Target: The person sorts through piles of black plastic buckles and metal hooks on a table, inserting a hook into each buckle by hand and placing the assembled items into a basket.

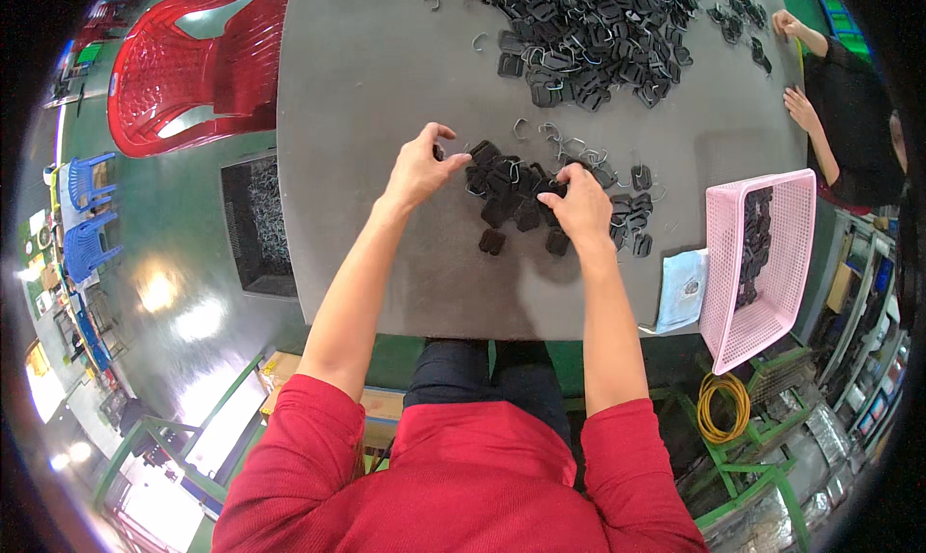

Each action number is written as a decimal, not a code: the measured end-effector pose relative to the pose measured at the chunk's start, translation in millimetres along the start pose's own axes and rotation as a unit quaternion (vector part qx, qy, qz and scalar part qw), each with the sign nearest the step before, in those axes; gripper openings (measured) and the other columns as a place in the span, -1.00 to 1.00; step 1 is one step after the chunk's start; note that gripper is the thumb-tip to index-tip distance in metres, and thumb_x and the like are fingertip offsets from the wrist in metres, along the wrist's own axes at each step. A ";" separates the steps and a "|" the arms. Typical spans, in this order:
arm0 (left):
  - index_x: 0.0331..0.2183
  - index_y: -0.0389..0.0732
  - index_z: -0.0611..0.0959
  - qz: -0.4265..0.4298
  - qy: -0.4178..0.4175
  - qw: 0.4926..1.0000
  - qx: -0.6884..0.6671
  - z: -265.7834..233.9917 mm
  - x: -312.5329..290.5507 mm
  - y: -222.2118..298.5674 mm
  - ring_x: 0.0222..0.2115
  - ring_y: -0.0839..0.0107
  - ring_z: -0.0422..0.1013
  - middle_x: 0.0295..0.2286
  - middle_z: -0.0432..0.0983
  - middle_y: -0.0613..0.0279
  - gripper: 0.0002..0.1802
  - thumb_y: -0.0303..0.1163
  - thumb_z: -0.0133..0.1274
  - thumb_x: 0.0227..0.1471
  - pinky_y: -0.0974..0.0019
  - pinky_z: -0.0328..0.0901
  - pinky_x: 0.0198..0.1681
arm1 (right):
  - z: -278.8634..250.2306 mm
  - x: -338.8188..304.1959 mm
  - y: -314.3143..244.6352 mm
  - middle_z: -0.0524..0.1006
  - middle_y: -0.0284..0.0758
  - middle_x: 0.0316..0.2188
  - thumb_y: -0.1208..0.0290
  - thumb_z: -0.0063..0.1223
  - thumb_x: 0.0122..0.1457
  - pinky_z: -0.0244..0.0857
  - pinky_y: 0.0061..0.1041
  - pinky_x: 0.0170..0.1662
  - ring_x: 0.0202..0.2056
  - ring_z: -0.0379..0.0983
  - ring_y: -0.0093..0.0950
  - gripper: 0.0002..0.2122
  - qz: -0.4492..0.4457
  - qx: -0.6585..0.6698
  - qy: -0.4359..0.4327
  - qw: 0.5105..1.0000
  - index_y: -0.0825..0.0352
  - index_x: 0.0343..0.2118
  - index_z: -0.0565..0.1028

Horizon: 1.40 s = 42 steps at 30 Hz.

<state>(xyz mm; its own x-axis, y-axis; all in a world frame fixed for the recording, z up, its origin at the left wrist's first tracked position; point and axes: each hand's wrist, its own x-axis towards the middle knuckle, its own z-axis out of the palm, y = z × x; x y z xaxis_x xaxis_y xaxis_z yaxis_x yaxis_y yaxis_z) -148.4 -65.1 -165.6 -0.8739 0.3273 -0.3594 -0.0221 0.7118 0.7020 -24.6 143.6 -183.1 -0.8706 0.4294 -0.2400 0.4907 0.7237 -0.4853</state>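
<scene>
A small heap of flat black plastic pieces with bent metal wire hooks [511,181] lies on the grey table in front of me. My left hand [422,172] is at the heap's left edge. Its fingers curl around a black plastic piece [439,152], mostly hidden by them. At the heap's right side, my right hand [581,204] pinches a black plastic piece [559,188] between thumb and fingers. Loose wire hooks [550,131] lie just beyond the heap. More black pieces [632,220] lie to the right of my right hand.
A large pile of similar black pieces [598,32] covers the far table [367,70]. At the right edge stand a pink basket [757,336] holding black pieces and a pale blue packet [682,288]. Another person's hands [801,107] rest at the far right edge. A red chair [183,80] stands left.
</scene>
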 end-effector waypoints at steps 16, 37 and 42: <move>-0.39 -0.18 0.49 -0.080 -0.284 0.844 -0.448 -4.3 -22.8 -1.6 -0.46 0.59 0.34 -0.38 0.43 0.31 -0.81 -0.36 0.13 -0.07 0.54 0.21 -0.48 | -29.7 -19.1 31.4 0.41 -0.46 -0.60 0.45 0.21 -0.08 0.11 -0.70 -0.63 -0.58 0.30 -0.71 -0.78 0.215 0.444 -0.116 0.862 0.37 -0.36 0.46; -0.43 -0.22 0.54 0.150 -0.065 0.977 0.135 34.7 8.9 30.5 -0.35 0.13 0.42 -0.40 0.49 0.11 -0.77 -0.32 0.16 -0.18 0.19 0.30 -0.27 | -41.9 -62.1 74.9 0.37 -0.37 -0.40 0.52 0.12 -0.05 0.08 -0.73 -0.61 -0.47 0.37 -0.61 -0.69 0.224 0.694 -0.098 0.677 0.30 -0.19 0.39; -0.49 -0.25 0.51 0.089 -0.192 0.977 0.032 -12.3 3.9 42.2 -0.46 0.36 0.45 -0.52 0.49 0.18 -0.80 -0.33 0.13 -0.15 0.30 0.32 -0.40 | -39.0 -65.9 56.1 0.46 -0.33 -0.31 0.48 0.01 0.03 0.11 -0.71 -0.61 -0.29 0.48 -0.43 -0.78 0.195 0.723 -0.085 0.658 0.25 -0.21 0.44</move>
<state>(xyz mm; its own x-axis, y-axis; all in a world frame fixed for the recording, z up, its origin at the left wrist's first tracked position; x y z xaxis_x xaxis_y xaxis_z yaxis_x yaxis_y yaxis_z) -158.7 -41.4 -129.8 -0.6138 0.6505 -0.4474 0.1553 0.6551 0.7394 61.6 176.9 -161.7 -0.7401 0.2754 -0.6136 0.2383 -0.7458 -0.6222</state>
